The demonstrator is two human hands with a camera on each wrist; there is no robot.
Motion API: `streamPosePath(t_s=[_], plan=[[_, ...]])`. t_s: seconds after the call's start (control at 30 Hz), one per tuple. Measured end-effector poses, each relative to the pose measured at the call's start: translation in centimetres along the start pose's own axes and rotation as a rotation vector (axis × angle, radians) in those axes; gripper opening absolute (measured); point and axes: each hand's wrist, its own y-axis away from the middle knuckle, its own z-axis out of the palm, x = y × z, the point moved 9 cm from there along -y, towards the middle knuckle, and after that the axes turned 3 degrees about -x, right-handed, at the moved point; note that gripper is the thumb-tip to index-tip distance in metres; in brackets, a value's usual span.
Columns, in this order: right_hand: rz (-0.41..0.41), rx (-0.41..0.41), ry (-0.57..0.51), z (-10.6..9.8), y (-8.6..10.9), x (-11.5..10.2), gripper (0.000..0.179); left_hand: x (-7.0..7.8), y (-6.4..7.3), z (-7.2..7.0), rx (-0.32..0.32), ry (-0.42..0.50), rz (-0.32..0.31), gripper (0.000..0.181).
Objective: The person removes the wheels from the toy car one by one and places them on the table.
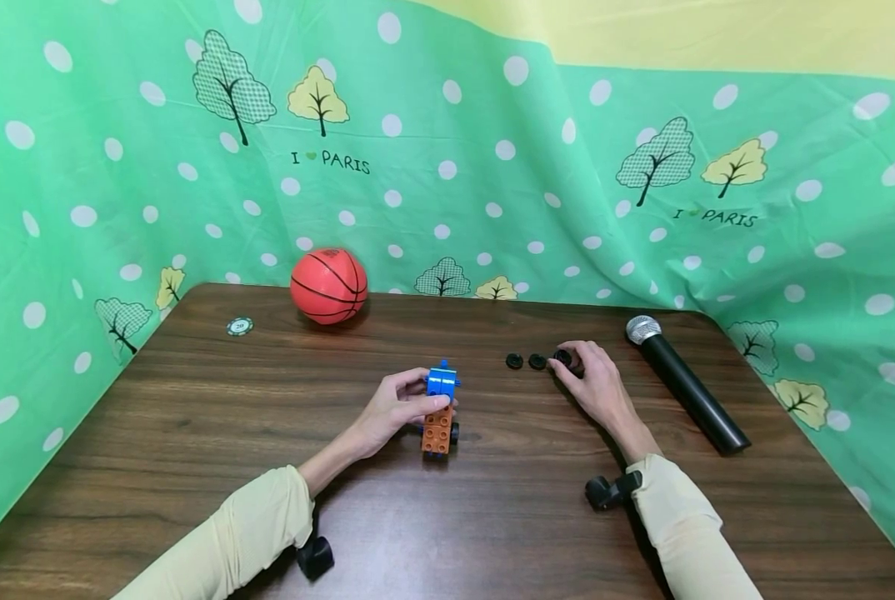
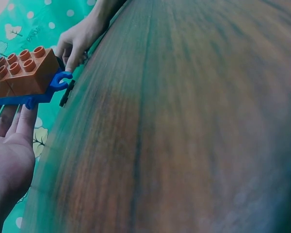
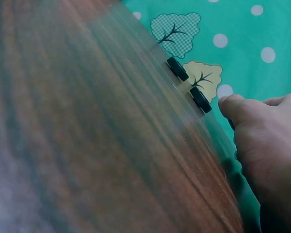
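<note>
My left hand (image 1: 391,412) grips a toy vehicle (image 1: 437,429) built of orange blocks and blue parts, thumb on top and fingers underneath. A black wheel (image 1: 455,432) sits on the vehicle's right side near its close end. In the left wrist view, the orange blocks (image 2: 31,73) show round studs above a blue base (image 2: 53,90) with open hooks. Over to the right, my right hand (image 1: 597,385) pinches a small black wheel (image 1: 562,357) between thumb and fingers. Beside it, two more black wheels (image 1: 514,361) lie flat on the table; the right wrist view shows both wheels (image 3: 201,100) edge-on.
A red toy basketball (image 1: 329,286) stands at the table's back, with a poker chip (image 1: 240,326) to its left. Right of my right hand lies a black microphone (image 1: 687,387). Green printed cloth (image 1: 447,208) hangs behind the wooden table (image 1: 507,517).
</note>
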Motion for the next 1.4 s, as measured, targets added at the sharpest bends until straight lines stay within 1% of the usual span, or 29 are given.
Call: streamPosePath(t_s=[0.27,0.5,0.73,0.9,1.03,1.2,1.4], plan=[[0.029,-0.046,0.008,0.55,-0.24,0.52,0.022,-0.19,0.06,-0.15,-0.010,-0.021,-0.004,0.039],[0.050,-0.065,0.059,0.64,-0.39,0.80,0.022,-0.18,0.07,-0.20,-0.001,-0.037,-0.009,0.040],[0.045,-0.088,0.079,0.71,-0.25,0.81,0.023,-0.19,0.09,-0.20,0.006,-0.040,-0.020,0.042],[0.038,-0.095,0.073,0.79,-0.24,0.69,0.023,-0.30,0.08,-0.31,0.015,-0.057,-0.030,0.046],[0.043,-0.105,0.062,0.79,-0.17,0.60,0.025,-0.36,0.07,-0.35,0.013,-0.067,-0.030,0.045],[0.062,-0.125,0.048,0.80,-0.09,0.68,0.028,-0.32,0.10,-0.30,0.003,-0.061,-0.024,0.043],[0.097,-0.148,0.030,0.80,-0.04,1.07,0.032,-0.28,0.04,-0.29,0.006,-0.052,-0.020,0.040]])
